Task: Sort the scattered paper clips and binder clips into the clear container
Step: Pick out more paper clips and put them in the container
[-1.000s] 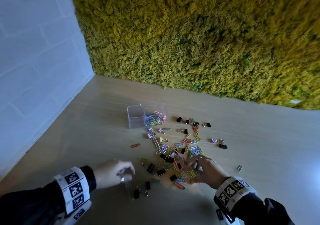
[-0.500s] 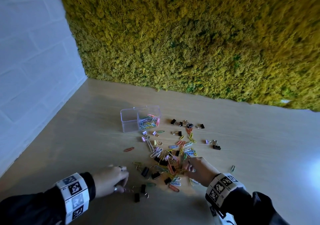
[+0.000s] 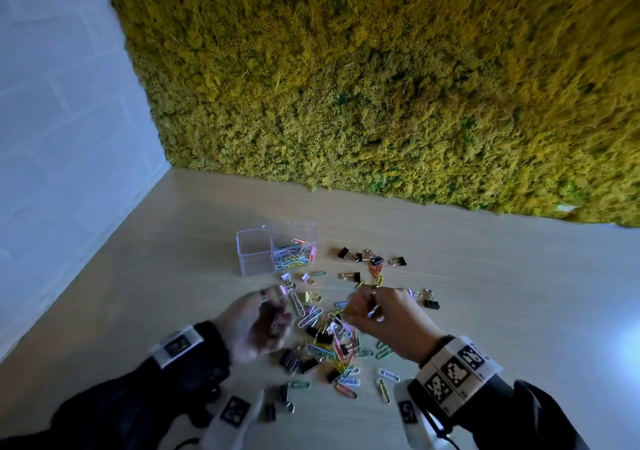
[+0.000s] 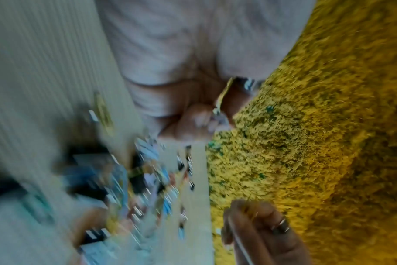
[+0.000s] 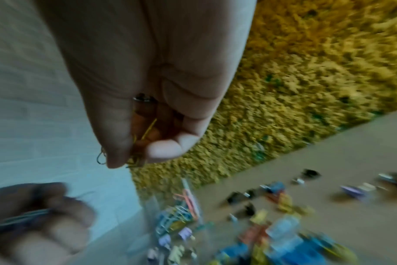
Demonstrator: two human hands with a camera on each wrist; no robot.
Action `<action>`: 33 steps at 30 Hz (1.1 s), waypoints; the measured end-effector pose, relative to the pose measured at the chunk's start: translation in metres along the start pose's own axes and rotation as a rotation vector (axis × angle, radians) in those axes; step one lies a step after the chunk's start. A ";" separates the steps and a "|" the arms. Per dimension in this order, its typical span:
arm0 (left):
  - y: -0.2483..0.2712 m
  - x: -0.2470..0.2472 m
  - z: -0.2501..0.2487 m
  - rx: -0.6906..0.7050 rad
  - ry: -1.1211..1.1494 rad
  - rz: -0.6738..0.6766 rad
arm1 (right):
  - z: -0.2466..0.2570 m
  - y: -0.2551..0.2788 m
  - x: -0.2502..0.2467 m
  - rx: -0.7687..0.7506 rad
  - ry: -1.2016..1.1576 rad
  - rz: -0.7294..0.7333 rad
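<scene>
Left hand (image 3: pixel 258 325): lifted off tabletop (image 3: pixel 485 293), curled round paper clips (image 3: pixel 313 314)
Right hand (image 3: pixel 381 314): raised, pinching clips
Meaning: drop into clear container (image 3: pixel 277 252) likely next

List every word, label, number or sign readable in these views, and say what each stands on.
No readable words, brands or numbers in any view.
Right wristband: black-and-white square marker codes, patterns only, no letters.
Left wristband: the same kind of marker, blurred.
Lower bands near the frame's bottom edge: square markers, too blurred to read.
Clear container, clips and table: no print visible.
Both wrist views: too blurred to show any text.
</scene>
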State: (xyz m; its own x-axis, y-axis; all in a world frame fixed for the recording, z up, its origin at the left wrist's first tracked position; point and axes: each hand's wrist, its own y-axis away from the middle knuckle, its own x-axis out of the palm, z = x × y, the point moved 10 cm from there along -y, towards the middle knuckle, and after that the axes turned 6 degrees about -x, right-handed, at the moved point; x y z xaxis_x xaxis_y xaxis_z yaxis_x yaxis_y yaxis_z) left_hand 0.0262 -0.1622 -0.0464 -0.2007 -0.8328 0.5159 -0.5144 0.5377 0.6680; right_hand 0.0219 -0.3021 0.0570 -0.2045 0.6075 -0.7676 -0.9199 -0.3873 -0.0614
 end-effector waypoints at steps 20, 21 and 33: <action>-0.020 0.022 -0.004 -0.069 0.231 0.051 | -0.073 0.037 0.081 0.201 0.208 0.371; -0.019 0.021 -0.008 -0.055 0.226 0.041 | -0.074 0.035 0.082 0.187 0.206 0.347; -0.004 -0.004 -0.023 -0.057 0.236 -0.028 | -0.085 0.024 0.066 0.201 0.100 0.239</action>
State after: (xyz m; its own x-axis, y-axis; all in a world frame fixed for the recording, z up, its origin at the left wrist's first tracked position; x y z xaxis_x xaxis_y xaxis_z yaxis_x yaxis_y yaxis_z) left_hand 0.0483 -0.1578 -0.0387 0.0164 -0.7973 0.6033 -0.4679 0.5272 0.7093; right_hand 0.0147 -0.3305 -0.0489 -0.3976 0.4408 -0.8047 -0.8996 -0.3597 0.2474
